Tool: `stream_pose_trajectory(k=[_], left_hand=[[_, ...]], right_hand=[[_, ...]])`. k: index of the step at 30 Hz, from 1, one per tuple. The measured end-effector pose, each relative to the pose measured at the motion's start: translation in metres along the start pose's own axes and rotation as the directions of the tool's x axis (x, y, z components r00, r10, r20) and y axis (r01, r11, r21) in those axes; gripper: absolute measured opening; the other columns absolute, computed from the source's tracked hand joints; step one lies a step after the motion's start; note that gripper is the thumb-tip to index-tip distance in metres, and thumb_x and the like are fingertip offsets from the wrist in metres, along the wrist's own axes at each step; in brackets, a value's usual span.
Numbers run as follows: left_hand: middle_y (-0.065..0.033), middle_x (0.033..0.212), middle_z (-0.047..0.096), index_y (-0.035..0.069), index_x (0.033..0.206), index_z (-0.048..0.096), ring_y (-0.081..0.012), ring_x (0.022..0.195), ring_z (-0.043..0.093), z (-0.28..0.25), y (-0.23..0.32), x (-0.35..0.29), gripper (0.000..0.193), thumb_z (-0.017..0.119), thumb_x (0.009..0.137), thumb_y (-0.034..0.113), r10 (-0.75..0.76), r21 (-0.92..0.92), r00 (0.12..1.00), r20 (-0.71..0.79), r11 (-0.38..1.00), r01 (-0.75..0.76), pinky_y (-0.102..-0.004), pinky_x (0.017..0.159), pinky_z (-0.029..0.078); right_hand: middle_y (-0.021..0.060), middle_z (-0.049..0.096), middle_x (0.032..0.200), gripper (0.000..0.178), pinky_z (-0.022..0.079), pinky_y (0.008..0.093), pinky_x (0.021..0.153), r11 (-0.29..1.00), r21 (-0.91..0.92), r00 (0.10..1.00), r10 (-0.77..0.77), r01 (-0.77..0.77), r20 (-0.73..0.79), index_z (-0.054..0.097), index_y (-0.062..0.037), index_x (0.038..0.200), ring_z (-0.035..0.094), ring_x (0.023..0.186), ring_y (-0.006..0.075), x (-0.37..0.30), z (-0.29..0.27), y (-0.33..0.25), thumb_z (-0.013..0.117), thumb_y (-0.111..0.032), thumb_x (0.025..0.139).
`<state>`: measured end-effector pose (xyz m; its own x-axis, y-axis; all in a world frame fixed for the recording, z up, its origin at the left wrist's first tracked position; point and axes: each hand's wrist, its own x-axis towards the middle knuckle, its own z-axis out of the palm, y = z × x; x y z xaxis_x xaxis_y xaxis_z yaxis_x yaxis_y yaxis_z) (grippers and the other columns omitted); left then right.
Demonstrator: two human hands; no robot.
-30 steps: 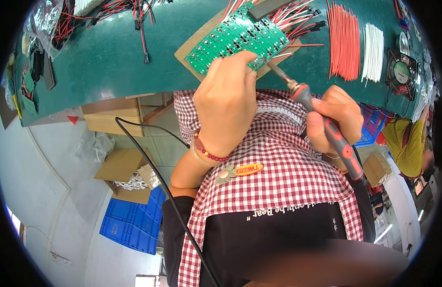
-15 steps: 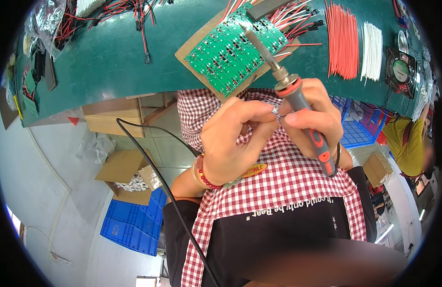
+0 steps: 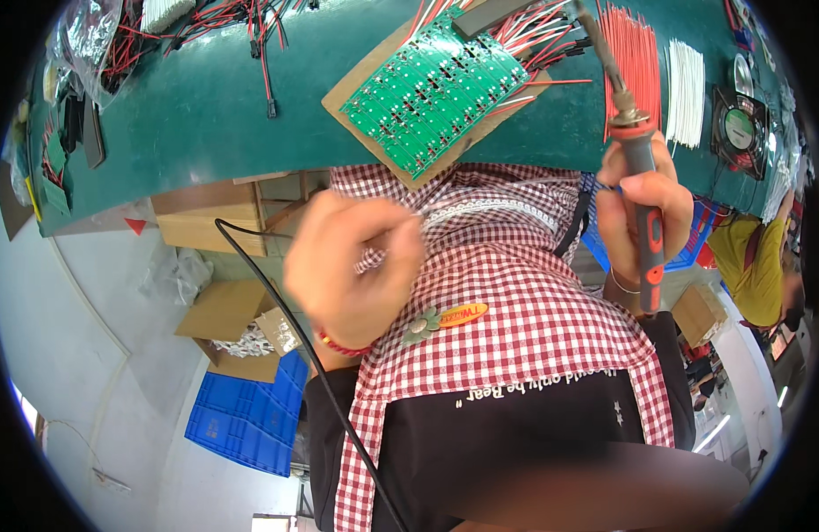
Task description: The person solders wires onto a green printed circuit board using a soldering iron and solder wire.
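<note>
My right hand is closed round the handle of a soldering iron, its metal tip pointing up over the table's edge. Blurred by motion, my left hand is closed in front of my apron. A thin silvery strand of solder wire seems to stretch between the two hands, faint against the checked cloth. Beyond them, a green circuit board panel lies tilted on a brown board at the table's near edge. A dark grey bar rests across the panel's far corner, beside red and white wires.
On the green table lie bundles of red wires and white wires, with a black fan at right. Connector leads lie at the back left. A black cable hangs left of me. Blue crates stand below.
My hands, close together before, have moved apart: the left one to the left and slightly down, the right one with the soldering iron to the right. The iron now stands more upright.
</note>
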<state>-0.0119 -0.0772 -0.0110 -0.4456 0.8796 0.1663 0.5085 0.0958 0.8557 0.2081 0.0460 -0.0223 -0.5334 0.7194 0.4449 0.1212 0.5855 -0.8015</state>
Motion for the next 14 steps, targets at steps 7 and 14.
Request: stream_pose_trajectory(k=[7,14], left_hand=[[0.0007,0.064,0.051,0.004,0.080,0.063,-0.0121,0.058,0.045,-0.055,0.013,0.039,0.009,0.070,0.076,0.000,0.348,0.314,0.723,-0.597,0.931,-0.188,-0.0254,0.050,0.034],[-0.0059,0.064,0.049,0.010,0.085,0.066,-0.0180,0.053,0.050,-0.003,0.001,0.030,0.021,0.080,0.070,0.006,0.157,0.366,0.987,0.036,0.917,-0.160,-0.0322,0.048,0.037]], right_hand=[[0.0105,0.061,0.078,0.031,0.046,0.0334,0.070,0.998,-0.052,0.997,0.037,-0.041,-0.067,0.058,-0.0001,0.109,0.057,0.076,0.0211,0.007,-0.013,0.000,0.067,-0.021,0.087],[0.0105,0.060,0.073,0.031,0.042,0.0274,0.056,0.972,-0.091,0.975,0.212,-0.218,-0.074,0.068,0.0018,0.107,0.055,0.061,0.0176,-0.007,-0.009,0.002,0.066,-0.019,0.084]])
